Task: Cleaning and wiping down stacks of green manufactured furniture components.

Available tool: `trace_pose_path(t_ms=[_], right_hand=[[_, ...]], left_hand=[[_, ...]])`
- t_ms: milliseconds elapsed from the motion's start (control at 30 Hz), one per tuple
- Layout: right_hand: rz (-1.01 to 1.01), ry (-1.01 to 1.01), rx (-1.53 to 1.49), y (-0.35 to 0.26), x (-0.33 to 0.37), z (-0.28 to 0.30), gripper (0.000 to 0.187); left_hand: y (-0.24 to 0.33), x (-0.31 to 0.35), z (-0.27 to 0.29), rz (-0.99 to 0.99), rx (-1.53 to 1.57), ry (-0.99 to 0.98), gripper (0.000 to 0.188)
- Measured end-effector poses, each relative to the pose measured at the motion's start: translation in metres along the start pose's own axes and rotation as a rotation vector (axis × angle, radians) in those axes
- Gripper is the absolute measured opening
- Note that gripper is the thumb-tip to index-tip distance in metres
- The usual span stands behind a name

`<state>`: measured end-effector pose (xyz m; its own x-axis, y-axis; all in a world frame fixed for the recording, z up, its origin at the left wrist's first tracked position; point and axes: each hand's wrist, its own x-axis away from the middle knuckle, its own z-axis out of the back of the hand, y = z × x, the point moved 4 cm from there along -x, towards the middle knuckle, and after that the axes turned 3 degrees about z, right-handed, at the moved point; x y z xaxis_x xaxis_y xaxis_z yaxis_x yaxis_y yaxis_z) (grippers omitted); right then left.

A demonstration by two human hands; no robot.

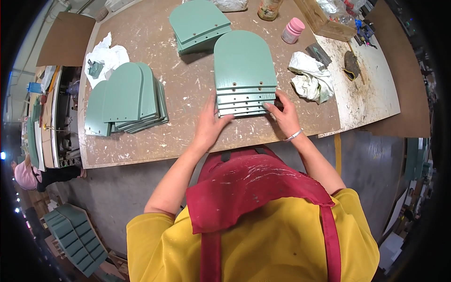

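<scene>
A stack of green painted boards [245, 61], each with one rounded end and drilled holes along the straight edge, lies in front of me on the table. The boards are staggered, so several straight edges show like steps toward me. My left hand [212, 124] grips the stack's near left corner, thumb along the lowest edge. On the near right corner sits my right hand [284, 117], its thumb on the front edges and its other fingers partly hidden behind the side. Another pile of the boards [197, 21] touches or nearly touches the stack's far left side.
A fanned pile of green boards [124, 96] lies at left beside a white rag [107, 54]. Toward the right are a crumpled cloth [311, 77], a pink-lidded jar [292, 31], a stained jar [269, 8] and a wooden box [329, 21]. A person [27, 175] is at far left.
</scene>
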<state>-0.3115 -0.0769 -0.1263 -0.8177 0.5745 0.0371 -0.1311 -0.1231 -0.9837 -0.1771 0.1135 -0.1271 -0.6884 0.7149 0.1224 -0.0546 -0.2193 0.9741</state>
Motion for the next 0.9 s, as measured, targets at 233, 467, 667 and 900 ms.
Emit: trace_pose_path(t_ms=[233,467,667,900], right_hand=[[0.012,-0.113,0.009,0.002,0.008,-0.004,0.053],[-0.059,-0.025,0.123,-0.007,0.011,0.005,0.038],[-0.044,0.054,0.056,0.002,0.012,0.006,0.037],[0.123,-0.034,0.354,-0.016,0.016,0.001,0.043]], left_hand=[[-0.004,0.002,-0.001,-0.013,-0.068,-0.027,0.072],[-0.004,0.007,-0.008,0.079,-0.036,0.056,0.068],[0.014,0.007,-0.001,0.086,-0.117,0.024,0.063],[0.004,0.006,-0.009,-0.181,-0.143,0.070,0.070]])
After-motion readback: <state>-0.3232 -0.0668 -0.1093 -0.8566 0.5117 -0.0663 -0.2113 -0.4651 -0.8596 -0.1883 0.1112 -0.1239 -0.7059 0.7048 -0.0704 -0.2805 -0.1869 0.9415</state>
